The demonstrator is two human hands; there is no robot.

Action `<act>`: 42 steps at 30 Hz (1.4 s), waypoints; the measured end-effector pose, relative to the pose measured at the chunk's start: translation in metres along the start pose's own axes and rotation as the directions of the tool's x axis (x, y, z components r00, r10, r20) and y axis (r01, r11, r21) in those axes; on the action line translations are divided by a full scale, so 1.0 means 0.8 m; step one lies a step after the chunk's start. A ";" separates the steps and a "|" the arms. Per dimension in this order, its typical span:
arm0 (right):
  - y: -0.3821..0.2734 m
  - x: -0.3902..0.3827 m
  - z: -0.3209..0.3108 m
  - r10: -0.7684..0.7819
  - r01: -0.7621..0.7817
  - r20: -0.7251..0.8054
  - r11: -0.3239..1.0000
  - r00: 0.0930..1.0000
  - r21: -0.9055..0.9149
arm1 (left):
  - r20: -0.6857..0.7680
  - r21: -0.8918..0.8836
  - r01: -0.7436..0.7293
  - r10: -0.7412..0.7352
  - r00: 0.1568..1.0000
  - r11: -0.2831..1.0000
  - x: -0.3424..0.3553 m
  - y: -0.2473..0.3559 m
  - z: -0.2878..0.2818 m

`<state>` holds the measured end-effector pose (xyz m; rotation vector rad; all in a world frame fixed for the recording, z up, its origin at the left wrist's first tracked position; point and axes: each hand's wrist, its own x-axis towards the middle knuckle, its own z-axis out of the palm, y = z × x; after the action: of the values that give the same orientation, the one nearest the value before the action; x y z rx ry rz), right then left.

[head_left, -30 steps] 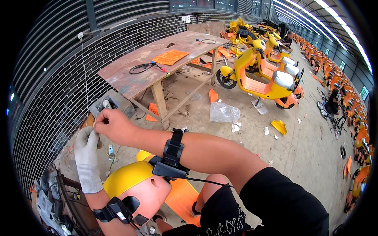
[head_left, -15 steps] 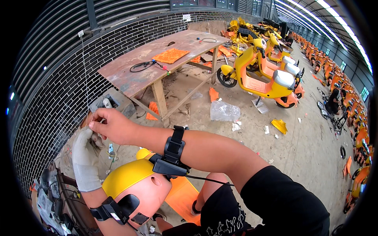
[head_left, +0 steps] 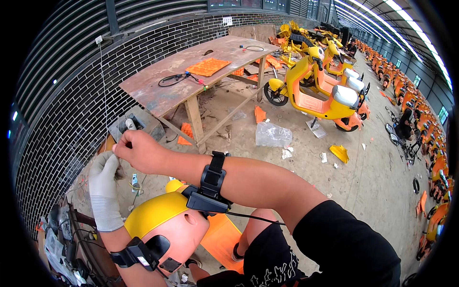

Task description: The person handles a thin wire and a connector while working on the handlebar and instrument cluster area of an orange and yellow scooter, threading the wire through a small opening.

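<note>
My left hand (head_left: 103,171), in a pale knit glove, is raised at the left with its fingers bent and pressed in. My bare right hand (head_left: 139,152) meets its fingertips, thumb and forefinger pinched together. Whatever lies between the fingers is too small to make out. A thin white cord (head_left: 103,86) hangs from a wall socket (head_left: 99,39) and passes down close behind both hands. Below my forearms stands a scooter body with a yellow upper panel (head_left: 155,210) and a pink-orange lower panel (head_left: 186,239). Both forearms carry strapped black devices.
Ahead is a worn wooden table (head_left: 162,71) bearing an orange sheet (head_left: 209,67) and a black cable (head_left: 172,80). Yellow-orange scooters (head_left: 311,100) stand to the right. A clear plastic bag (head_left: 273,135) and scraps litter the floor. Clutter (head_left: 62,248) fills the lower left.
The gloved left hand has turned and its fingers have drawn in under my right fingertips. My right hand has shifted slightly rightward, its pinch kept.
</note>
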<state>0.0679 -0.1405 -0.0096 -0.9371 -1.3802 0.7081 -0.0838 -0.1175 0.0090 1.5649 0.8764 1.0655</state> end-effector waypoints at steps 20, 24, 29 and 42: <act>-0.012 -0.001 -0.003 0.035 -0.055 0.093 0.974 0.995 0.222 | 0.184 -0.428 0.149 -0.075 0.980 0.891 0.003 -0.003 -0.002; -0.012 -0.004 0.001 0.111 -0.118 0.044 0.970 0.993 0.211 | 0.098 -0.193 0.018 0.001 0.995 0.981 0.003 -0.003 0.001; -0.008 -0.004 0.000 0.177 -0.172 -0.003 0.962 0.984 0.214 | -0.034 0.141 -0.084 0.089 0.995 0.986 0.001 -0.002 0.012; -0.009 -0.005 0.004 0.249 -0.230 -0.124 0.962 0.961 0.148 | -0.050 0.357 -0.108 0.134 0.990 0.928 -0.008 0.006 0.020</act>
<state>0.0633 -0.1466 -0.0053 -1.0385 -1.0917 0.8878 -0.0705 -0.1300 0.0107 1.9085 1.0788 1.1020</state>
